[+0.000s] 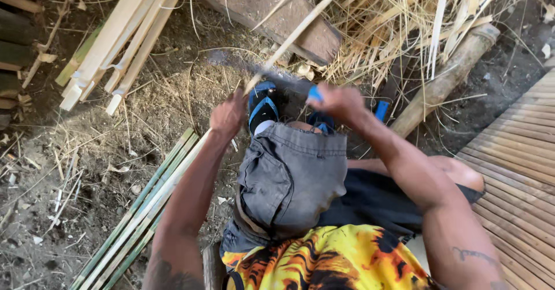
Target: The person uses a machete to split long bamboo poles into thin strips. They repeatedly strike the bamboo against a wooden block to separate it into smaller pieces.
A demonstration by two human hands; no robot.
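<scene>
A yellow and orange shirt (329, 261) and grey shorts (289, 174) are seen closest. Green bamboo strips (144, 209) lie on the dirt ground (69, 168) beside the left arm. A thin bamboo stick (295, 33) is held by the left hand (227, 115), fingers closed around it. A knife (272, 73) with a blue handle is gripped by the right hand (338, 102); the blade is blurred. Farther off, a log (445, 79) and dry straw (399, 18) are seen.

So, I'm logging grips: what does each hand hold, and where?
Left hand grips the thin pale bamboo strip near its lower end; right hand grips the blue-handled knife by its handle.
</scene>
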